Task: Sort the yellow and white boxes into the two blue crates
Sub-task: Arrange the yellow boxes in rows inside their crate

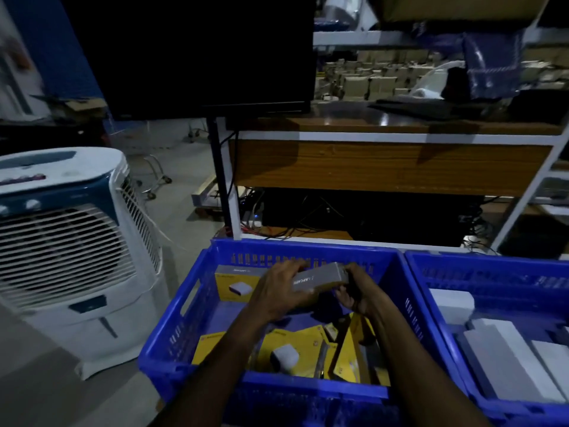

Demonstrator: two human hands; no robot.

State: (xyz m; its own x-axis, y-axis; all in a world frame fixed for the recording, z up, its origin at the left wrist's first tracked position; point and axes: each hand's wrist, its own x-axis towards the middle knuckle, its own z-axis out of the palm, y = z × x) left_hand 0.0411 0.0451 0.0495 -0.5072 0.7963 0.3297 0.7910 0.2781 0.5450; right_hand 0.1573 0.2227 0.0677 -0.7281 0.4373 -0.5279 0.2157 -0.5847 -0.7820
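The held box (320,277) sits above the far half of the left blue crate (172,343), tilted, with a grey printed edge facing the camera. The left hand (277,291) wraps over its near-left end. The right hand (354,292) curls round its right end. Both hands are clamped on the box.

Hazards:
- Mis-sorting. Only the grey edge shows, so the box colour cannot be confirmed from this side. The yellow boxes (295,337) lie in the left crate and the white boxes (508,349) lie in the right blue crate (492,272). Releasing the box before its main face is checked can place it in the wrong crate.
- Slipping. The grip is at the two ends only. If one hand lets go while the box is tilted, the box can drop onto the loose boxes below.
- Jamming. The near yellow boxes lean on one another at mixed angles. A box set on top of them is likely to slide or wedge.

Limits of view:
- The scene is dim and blurred. The print on the held box is not legible.
- The forearms cover the middle of the left crate.
- The right crate is cut off at the right and near edges.
- The fingertips of the right hand are hidden behind the box.
- Beyond the crates stand an air cooler (70,241) on the left, a dark monitor (197,50) and a wooden desk (385,167) at the far side. Items under the desk are indistinct.
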